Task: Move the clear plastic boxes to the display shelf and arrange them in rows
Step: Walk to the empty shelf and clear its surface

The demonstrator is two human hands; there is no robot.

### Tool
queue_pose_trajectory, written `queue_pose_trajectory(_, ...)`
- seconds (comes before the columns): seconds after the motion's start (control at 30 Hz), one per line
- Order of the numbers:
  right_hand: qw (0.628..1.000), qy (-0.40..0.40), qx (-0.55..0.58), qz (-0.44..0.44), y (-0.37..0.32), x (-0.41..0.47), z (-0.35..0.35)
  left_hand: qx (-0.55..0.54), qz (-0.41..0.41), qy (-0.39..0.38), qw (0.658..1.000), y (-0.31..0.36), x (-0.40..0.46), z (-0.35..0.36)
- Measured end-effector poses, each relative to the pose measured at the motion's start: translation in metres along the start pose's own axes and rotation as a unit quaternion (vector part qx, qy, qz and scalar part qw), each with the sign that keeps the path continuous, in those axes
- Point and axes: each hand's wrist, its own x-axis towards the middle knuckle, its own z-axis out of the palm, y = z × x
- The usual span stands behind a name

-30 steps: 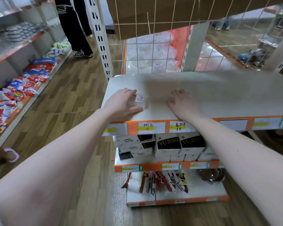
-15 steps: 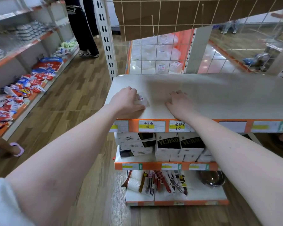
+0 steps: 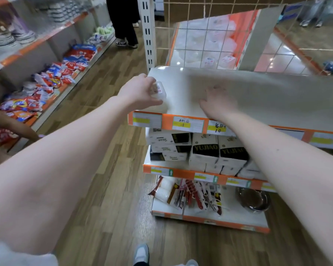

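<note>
Since the earlier frame the left hand [image 3: 137, 93] has slid toward the shelf's [image 3: 258, 96] left front corner and tipped up the box [image 3: 159, 91]. The right hand [image 3: 215, 103] has moved little, still flat on the shelf.

Left hand: fingers curled over the box, thumb under its front, box held just above the shelf near that left front corner. Right hand: fingers spread and straight, palm down on the shelf, holding nothing, right of the box and near the shelf's front edge.

Handling, my read: small clear plastic box with a red-print label, looks empty or near empty, so very light. Thin rigid walls, likely to flex or crack if squeezed hard. Smooth plastic, could slip. Best held across two opposite side walls with a light pinch, not on the lid. A light box will skid on that smooth top, so set it down, don't drop it.

Shelf: pale, smooth, glossy top. Only this one box visible on it, so no row begun yet. Orange price strip [image 3: 188, 124] along its front edge. Wire grid [image 3: 219, 35] behind the shelf limits depth. White upright post [image 3: 147, 33] at its left rear corner.

Room: cartons [image 3: 204, 150] on the tier below the shelf, packaged tools below that. Wood-look floor, aisle left of the shelf with snack packs [image 3: 46, 81] on a low shelf. Another person standing beyond the post.
</note>
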Motion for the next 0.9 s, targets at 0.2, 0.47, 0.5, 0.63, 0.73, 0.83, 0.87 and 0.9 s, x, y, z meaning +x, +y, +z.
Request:
queue_pose_trajectory(0.2, 0.999, 0.033, -0.021, -0.018, -0.051, 0.012, 0.005, -0.02, -0.018, 0.019, 0.999, -0.053, -0.017, -0.013)
queue_pose_trajectory(0.47, 0.997, 0.058, -0.031, -0.046, -0.177, 0.034, 0.025, 0.007, -0.032, 0.005, 0.999, -0.172, -0.03, -0.035)
queue_pose_trajectory(0.5, 0.996, 0.062, -0.031, -0.052, -0.193, 0.035, 0.028, 0.008, -0.034, 0.002, 0.999, -0.187, -0.031, -0.036)
queue_pose_trajectory(0.63, 0.995, 0.052, -0.038, -0.07, -0.248, 0.047, 0.044, 0.003, -0.053, -0.011, 0.999, -0.238, -0.035, -0.036)
queue_pose_trajectory(0.73, 0.995, 0.031, -0.049, -0.08, -0.277, 0.059, 0.059, 0.0, -0.063, -0.026, 0.998, -0.27, -0.035, -0.031)
queue_pose_trajectory(0.83, 0.995, 0.006, -0.052, -0.089, -0.297, 0.076, 0.077, -0.011, -0.074, -0.034, 0.997, -0.299, -0.028, -0.025)
queue_pose_trajectory(0.87, 0.995, 0.001, -0.052, -0.089, -0.304, 0.083, 0.082, -0.017, -0.078, -0.035, 0.996, -0.307, -0.023, -0.022)
queue_pose_trajectory(0.9, 0.995, -0.002, -0.051, -0.09, -0.309, 0.091, 0.087, -0.023, -0.08, -0.036, 0.996, -0.315, -0.018, -0.02)
